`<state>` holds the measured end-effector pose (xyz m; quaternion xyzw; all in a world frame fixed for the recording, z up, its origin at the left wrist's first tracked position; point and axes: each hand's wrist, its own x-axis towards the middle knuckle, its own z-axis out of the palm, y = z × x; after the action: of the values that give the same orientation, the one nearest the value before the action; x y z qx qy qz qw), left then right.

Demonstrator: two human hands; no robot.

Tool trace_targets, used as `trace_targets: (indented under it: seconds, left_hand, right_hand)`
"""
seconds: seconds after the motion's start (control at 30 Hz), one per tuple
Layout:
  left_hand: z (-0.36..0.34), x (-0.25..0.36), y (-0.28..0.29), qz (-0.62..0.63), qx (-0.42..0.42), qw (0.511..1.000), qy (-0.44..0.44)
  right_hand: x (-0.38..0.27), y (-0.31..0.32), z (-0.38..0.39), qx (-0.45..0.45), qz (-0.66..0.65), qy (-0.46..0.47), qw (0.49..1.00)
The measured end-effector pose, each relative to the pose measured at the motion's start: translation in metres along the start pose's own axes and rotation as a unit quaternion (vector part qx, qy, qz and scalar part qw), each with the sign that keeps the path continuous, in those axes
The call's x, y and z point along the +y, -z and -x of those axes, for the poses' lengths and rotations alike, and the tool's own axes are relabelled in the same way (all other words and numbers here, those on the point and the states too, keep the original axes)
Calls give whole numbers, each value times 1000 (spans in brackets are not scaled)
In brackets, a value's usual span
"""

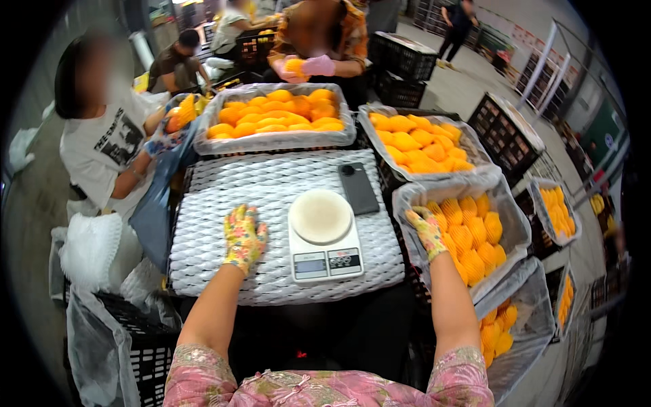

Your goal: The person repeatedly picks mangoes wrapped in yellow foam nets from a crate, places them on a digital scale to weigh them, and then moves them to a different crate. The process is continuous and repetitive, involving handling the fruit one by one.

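While open — hands (left on netting)

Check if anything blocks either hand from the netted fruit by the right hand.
Nothing visible blocks the right hand, at the left edge of the lined crate, beside the netted fruit. Between the left hand and that fruit stand the scale and right hand.

Even, bright light lies over the padded bench, while below its near edge shadow and dark cloth are hard to tell apart. Past its far edge a co-worker's face is blurred; outlines bend toward the black rim.
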<state>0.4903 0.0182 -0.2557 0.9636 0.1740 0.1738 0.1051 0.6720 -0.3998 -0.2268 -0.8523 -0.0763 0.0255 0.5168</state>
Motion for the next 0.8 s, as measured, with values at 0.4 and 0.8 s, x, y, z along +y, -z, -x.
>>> trace_targets:
  seconds: [0.4, 0.8]
  left_hand:
    - [1, 10, 13, 35, -7, 999, 35]
    - [2, 11, 16, 44, -11, 998, 49]
  right_hand:
    - [8, -5, -6, -20, -134, -41, 990]
    - [-1, -5, -2, -27, -126, -55, 990]
